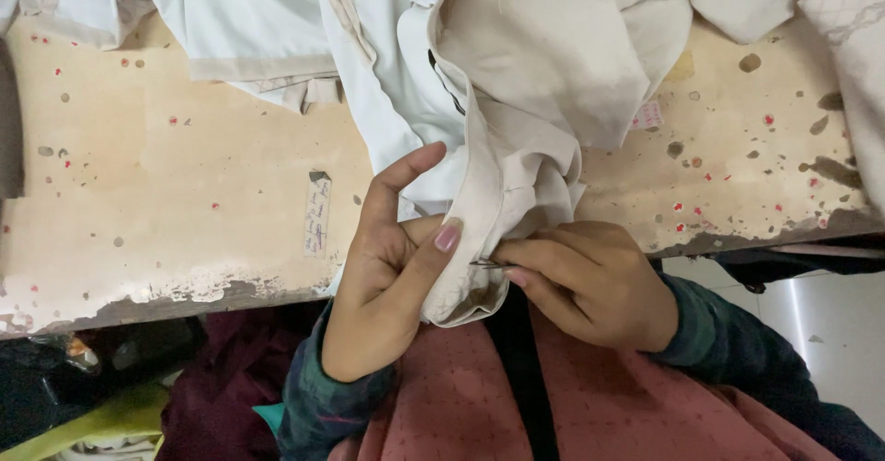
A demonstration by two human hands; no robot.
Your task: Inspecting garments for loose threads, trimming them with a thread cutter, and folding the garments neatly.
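Cream garment lies in a heap on the worn table and hangs over its near edge, down to the person's lap. The left hand pinches a folded hem of this cloth between thumb and curled fingers, with the index finger stretched up along the fabric. The right hand is closed with its fingertips on a thin needle, which points into the hem just beside the left thumb.

The table top is pale beige, with many small red and grey spots, and its front edge is chipped and dark. A small paper label is stuck on the surface, left of the hands. More white cloth covers the far side. On the right, below the table, a light grey floor is visible.
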